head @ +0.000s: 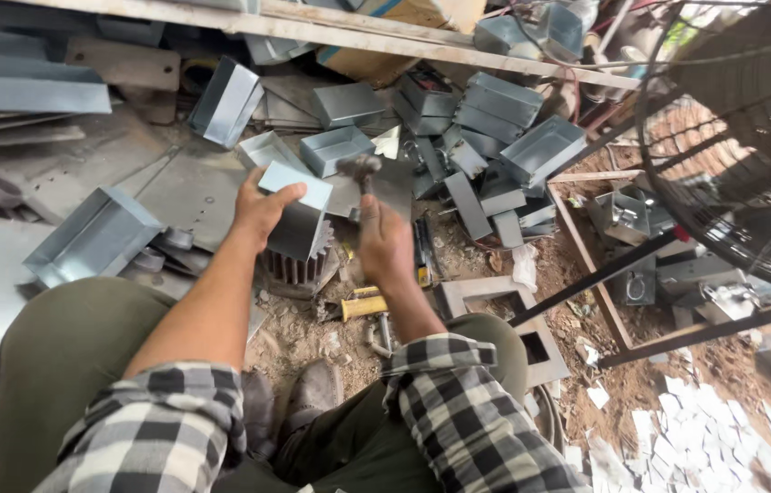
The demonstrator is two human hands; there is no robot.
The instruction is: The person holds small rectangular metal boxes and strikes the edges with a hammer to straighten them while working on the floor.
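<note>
**Hammer raised over a sheet-metal box**

Fingers (287, 194) of the left hand (260, 212) wrap over the near top edge of a grey sheet-metal box (299, 208), thumb on one side, pinning it on a dark ribbed block (292, 267) that stands on the floor (312, 333). The right hand (384, 242) is clenched around the handle of a hammer (361, 171), whose dark head hangs blurred just to the right of the box and above it, not touching it in this view.

Beyond the box, a heap of similar grey metal boxes (495, 128) lies tumbled together, some open side up, some on their sides. To the left of the box, a longer folded metal tray (93, 237) rests on flat steel sheets (2, 274). Just below and right of the box, a tool with a yellow handle (363, 304) lies on the dirt among rubble and scraps. Farther right of it, a flat pale frame with a square hole (495, 306) sits on the ground. Well to the right of the box, the wire guard of a large fan (741, 155) fills the upper corner, with dark metal bars (614, 265) crossing beneath it and a wooden tray of metal parts (627, 219) behind them.

Both forearms come out of rolled black-and-white checked sleeves (458, 411), and olive-green trousers (66, 338) cover the knees on either side of the block.
</note>
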